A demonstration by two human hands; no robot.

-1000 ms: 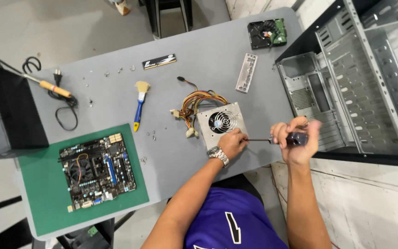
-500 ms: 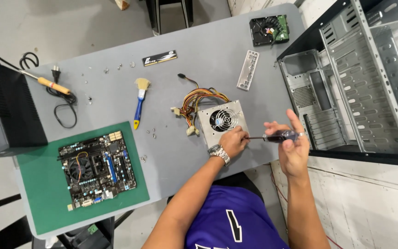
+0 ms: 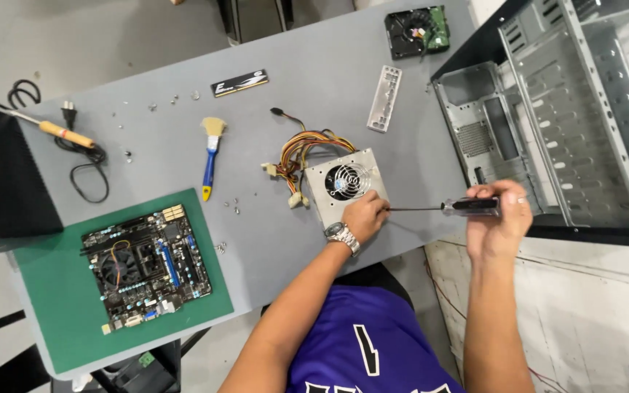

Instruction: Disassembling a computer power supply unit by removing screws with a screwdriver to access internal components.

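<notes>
Power supply unit [image 3: 343, 185], silver box with round fan grille, lies near the middle of the grey counter [image 3: 314, 87], coloured cable bundle [image 3: 303, 149] trailing off its far-left side. Left hand [image 3: 364, 215] rests on the unit's near-right corner, fingers curled down against it, wrist with a metal watch [image 3: 343, 235] angled in from the near side. Right hand [image 3: 500, 218] is closed around the dark handle of a screwdriver [image 3: 449, 208], held roughly level, thin shaft pointing left with the tip at or just by the left fingers; the exact contact point is hidden. Risk: the tip looks very close to the left fingers, so a slip off a screw head would likely jab them; the long reach from off the counter edge gives poor push along the shaft, likely cam-out. Unit sits close to the near edge, a hard push could skid it. Loose screws [image 3: 234, 207] scattered left could roll. Open metal case [image 3: 569, 109] to the right, motherboard [image 3: 147, 266] on green mat [image 3: 60, 320] near left, brush [image 3: 211, 156] further left of the unit.
</notes>
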